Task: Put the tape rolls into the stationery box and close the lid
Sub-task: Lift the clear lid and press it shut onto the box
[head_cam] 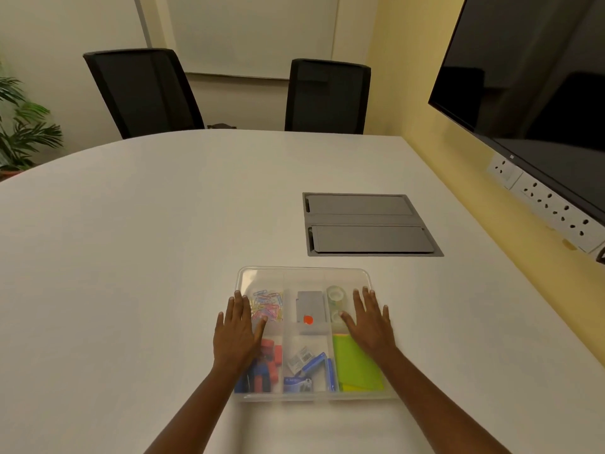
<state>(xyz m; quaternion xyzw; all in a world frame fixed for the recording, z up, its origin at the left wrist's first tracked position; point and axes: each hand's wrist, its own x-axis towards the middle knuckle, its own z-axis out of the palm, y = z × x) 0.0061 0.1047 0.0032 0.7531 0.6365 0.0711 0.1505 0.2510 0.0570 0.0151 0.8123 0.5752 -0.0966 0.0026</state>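
A clear plastic stationery box [304, 273] lies on the white table near the front edge, its see-through lid on top. Two clear tape rolls [336, 294] sit in the far right compartment, seen through the lid. My left hand [237, 329] lies flat on the left side of the lid, fingers spread. My right hand [370, 322] lies flat on the right side, its thumb over the nearer tape roll. Neither hand holds anything.
Inside the box are coloured paper clips [266, 304], a grey case with a red dot [309, 311], green sticky notes [357, 365], blue and red items. A grey cable hatch [366, 224] is set in the table beyond. Two black chairs [327, 96] and a wall screen [540, 93] stand around.
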